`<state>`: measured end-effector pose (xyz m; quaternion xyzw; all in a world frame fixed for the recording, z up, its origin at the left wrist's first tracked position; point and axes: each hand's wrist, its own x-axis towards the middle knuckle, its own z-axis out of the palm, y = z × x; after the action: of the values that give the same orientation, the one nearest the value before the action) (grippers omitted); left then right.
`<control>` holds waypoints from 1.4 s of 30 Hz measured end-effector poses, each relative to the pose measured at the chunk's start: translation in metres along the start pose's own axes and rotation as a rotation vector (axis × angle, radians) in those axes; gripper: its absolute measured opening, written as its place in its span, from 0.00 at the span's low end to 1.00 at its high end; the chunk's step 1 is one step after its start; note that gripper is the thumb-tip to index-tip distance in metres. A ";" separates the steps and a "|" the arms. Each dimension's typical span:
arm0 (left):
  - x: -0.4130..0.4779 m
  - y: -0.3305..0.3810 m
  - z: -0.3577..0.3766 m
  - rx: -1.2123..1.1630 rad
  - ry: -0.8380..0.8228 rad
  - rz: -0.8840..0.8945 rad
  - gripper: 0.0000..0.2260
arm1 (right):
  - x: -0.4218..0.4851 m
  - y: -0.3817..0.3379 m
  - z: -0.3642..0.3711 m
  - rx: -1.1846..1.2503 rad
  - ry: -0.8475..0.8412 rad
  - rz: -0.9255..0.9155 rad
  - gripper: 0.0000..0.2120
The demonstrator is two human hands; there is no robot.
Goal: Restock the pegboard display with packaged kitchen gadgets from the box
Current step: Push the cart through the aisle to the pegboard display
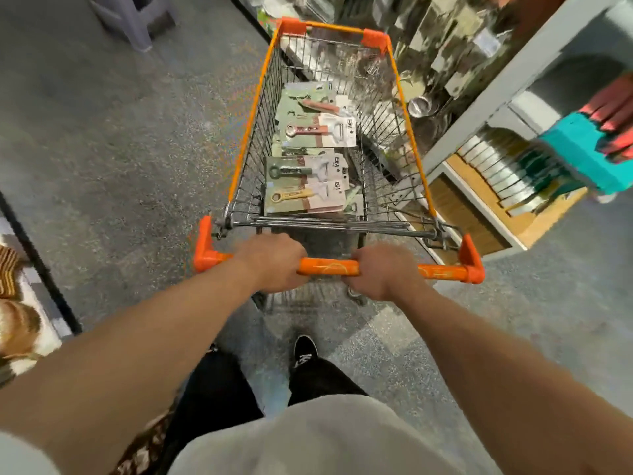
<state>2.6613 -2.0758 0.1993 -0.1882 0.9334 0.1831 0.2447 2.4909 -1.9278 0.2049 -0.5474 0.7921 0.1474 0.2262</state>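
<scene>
While my left hand point(270, 260) and right hand point(383, 270) were curled round the orange handle point(327, 267) of the cart point(255, 132), the packaged gadgets point(308, 173) lay stacked in its basket; hanging, I judged, was not yet begun.

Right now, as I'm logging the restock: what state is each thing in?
left hand: grips the handle
right hand: grips the handle
cart: upright on the floor, loaded
packs: lying flat in the cart, overlapping
shelf: stocked, to the cart's right
</scene>
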 end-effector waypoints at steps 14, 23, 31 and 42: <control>0.020 -0.166 -0.060 0.252 -0.209 0.332 0.16 | 0.048 -0.148 -0.031 0.182 -0.115 0.424 0.19; 0.016 -0.194 -0.079 0.476 -0.337 0.286 0.24 | 0.050 -0.213 -0.028 0.357 0.001 0.572 0.18; 0.020 -0.187 -0.070 0.506 -0.290 0.305 0.25 | 0.037 -0.223 -0.010 0.446 0.036 0.668 0.19; 0.013 -0.156 -0.067 0.522 -0.353 0.334 0.20 | 0.005 -0.224 0.002 0.420 0.076 0.673 0.36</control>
<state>2.6939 -2.2430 0.2074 0.0706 0.9098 0.0057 0.4089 2.6991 -2.0108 0.2043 -0.2042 0.9480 0.0280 0.2426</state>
